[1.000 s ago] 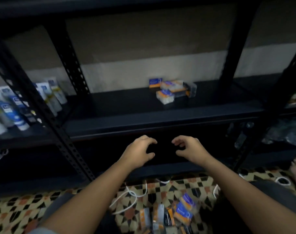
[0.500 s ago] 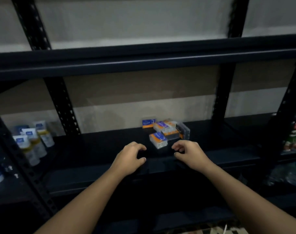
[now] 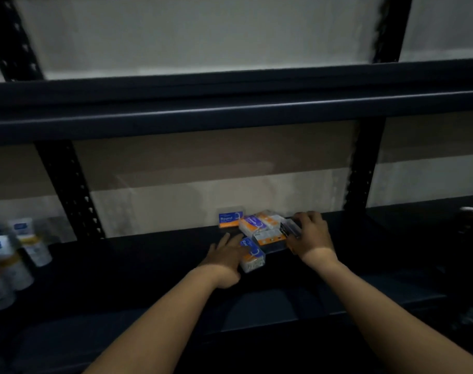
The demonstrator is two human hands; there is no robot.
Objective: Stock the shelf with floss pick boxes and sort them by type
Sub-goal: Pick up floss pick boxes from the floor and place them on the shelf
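On the middle shelf (image 3: 149, 268), toward the back wall, I see the floss pick boxes in a loose cluster: one blue-and-orange box (image 3: 230, 219) marked "Round" stands upright against the wall, a second blue-and-orange box (image 3: 252, 255) lies nearest me at the front, and between and to the right of them sit a tilted box (image 3: 253, 225) and paler orange-labelled boxes (image 3: 270, 236), touching and partly overlapping. My left hand (image 3: 226, 256) lies with fingers fairly straight against the left side of the front box, touching it rather than gripping. My right hand (image 3: 311, 234) is curled over a dark clear-sided box (image 3: 291, 228) at the right edge of the cluster, fingers wrapped on it. I judge that I am in the sorting step, with stock already on the shelf but still mixed. The next move calls for lifting the dark box clear without dragging its neighbours, then giving each type its own spot; the boxes look light and likely to slide. As for containers, the shelf is the only one: its left bay holds white tubes (image 3: 22, 247) with blue labels, blurred, and the shelf above (image 3: 230, 103) shows nothing I can make out.
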